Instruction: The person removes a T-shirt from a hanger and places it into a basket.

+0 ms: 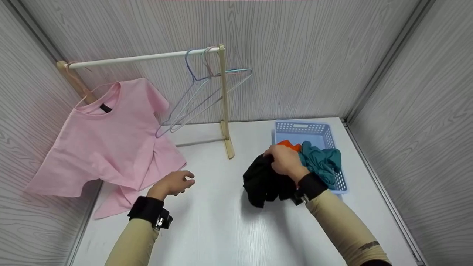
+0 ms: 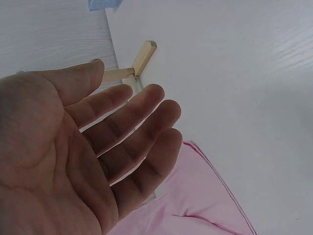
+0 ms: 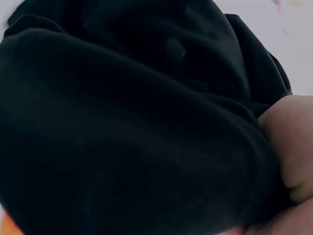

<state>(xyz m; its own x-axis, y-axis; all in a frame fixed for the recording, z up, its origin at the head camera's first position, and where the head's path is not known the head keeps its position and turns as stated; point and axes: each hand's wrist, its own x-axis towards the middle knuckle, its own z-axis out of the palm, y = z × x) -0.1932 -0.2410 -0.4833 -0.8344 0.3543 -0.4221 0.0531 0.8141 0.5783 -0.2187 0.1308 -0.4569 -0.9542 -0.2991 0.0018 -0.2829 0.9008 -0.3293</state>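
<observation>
My right hand (image 1: 284, 159) grips a bunched black cloth garment (image 1: 260, 181) at the near left side of the blue basket (image 1: 345, 186). In the right wrist view the black fabric (image 3: 122, 122) fills most of the picture, with part of the hand at the right edge. My left hand (image 1: 173, 183) holds nothing; its fingers are loosely bent over the white table, near the hem of a pink T-shirt (image 1: 111, 136). The left wrist view shows the palm (image 2: 58, 152) and spread fingers. Teal (image 1: 319, 162) and orange (image 1: 290, 145) cloth lie in the basket.
A rack with a white rail (image 1: 147, 57) and wooden posts (image 1: 224, 96) stands at the back left. The pink shirt hangs from it on a hanger (image 1: 85, 94). Several bare hangers (image 1: 190, 87) hang by the right post. Grey wood-grain walls (image 1: 295, 55) enclose the table (image 1: 218, 221).
</observation>
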